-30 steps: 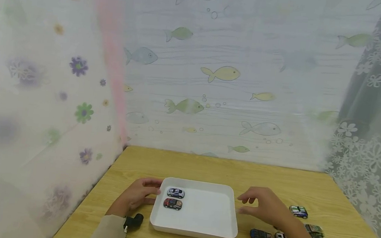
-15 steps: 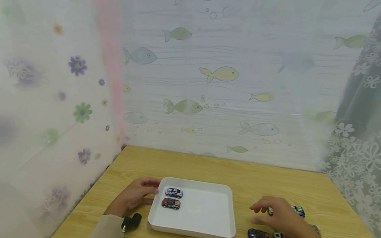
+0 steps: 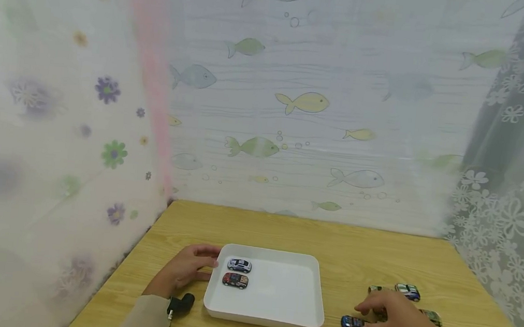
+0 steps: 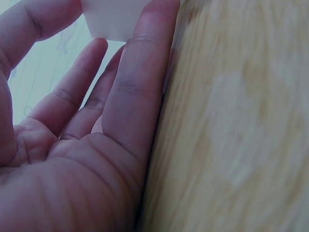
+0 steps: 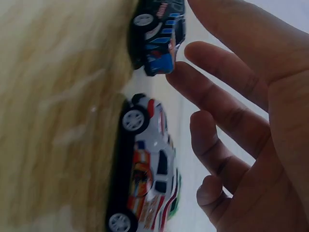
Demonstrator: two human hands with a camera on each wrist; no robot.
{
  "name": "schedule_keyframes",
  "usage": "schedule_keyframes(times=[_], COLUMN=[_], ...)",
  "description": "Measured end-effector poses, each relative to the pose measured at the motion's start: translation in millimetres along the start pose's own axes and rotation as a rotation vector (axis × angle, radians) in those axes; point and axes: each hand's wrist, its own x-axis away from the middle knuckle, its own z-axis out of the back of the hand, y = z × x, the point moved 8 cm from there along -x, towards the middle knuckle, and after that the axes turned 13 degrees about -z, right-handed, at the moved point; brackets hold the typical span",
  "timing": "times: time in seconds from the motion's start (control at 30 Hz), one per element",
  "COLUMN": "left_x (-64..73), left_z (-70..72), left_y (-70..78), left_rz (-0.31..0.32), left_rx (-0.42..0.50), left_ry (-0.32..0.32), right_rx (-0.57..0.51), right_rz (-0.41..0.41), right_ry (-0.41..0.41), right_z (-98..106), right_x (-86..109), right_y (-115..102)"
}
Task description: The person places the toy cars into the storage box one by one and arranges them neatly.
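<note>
My left hand (image 3: 189, 269) rests at the left wall of a shallow white tray (image 3: 271, 322), its fingertips against the outside in the left wrist view. In the tray lie a white-and-dark toy car (image 3: 239, 265) and, below it, a red-and-black toy car (image 3: 235, 280). To the right, my right hand (image 3: 393, 318) reaches over a blue-and-black toy car (image 3: 352, 324), thumb tip at its rear end and fingers spread apart. In the right wrist view, a white toy car (image 5: 149, 169) with orange and red markings stands behind the blue-and-black one, hidden under my hand from above.
Behind my right hand stand a white, green and blue toy car (image 3: 407, 291), a partly hidden greenish car (image 3: 374, 288) and a green car (image 3: 432, 317). A black device (image 3: 181, 304) is strapped to my left wrist. Patterned curtains (image 3: 267, 107) surround the wooden table (image 3: 312, 233).
My right hand has moved away from the tray's right side, right and toward me, down to the blue-and-black toy car. The left hand has stayed at the tray.
</note>
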Motion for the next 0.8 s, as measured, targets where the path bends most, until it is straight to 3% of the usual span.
schedule_keyframes(times=[0.2,0.37,0.47,0.63,0.8], left_x=[-0.3,-1.5,-2.6,-2.9,-2.4], left_z=[2.9,3.4,2.6,1.9,2.0], left_y=[-0.2,-2.9,-4.0,-4.0,-2.8], left_rz=[0.001,0.007,0.008,0.007,0.008], left_rx=[-0.014,-0.003,-0.005,-0.024,-0.018], left_ry=[0.013,0.008,0.008,0.015,0.023], right_rx=[0.009,-0.003,0.049,0.145,0.176], right_rz=[0.045,0.019,-0.002,-0.121,-0.247], right_ry=[-0.007,-0.041,-0.042,-0.052,-0.056], right_z=[-2.3,-5.3,-4.7,-3.4,-2.5], right_x=[2.6,0.6,-1.6,-7.6,-10.8], right_y=[4.0,6.9,5.8,7.3,11.2])
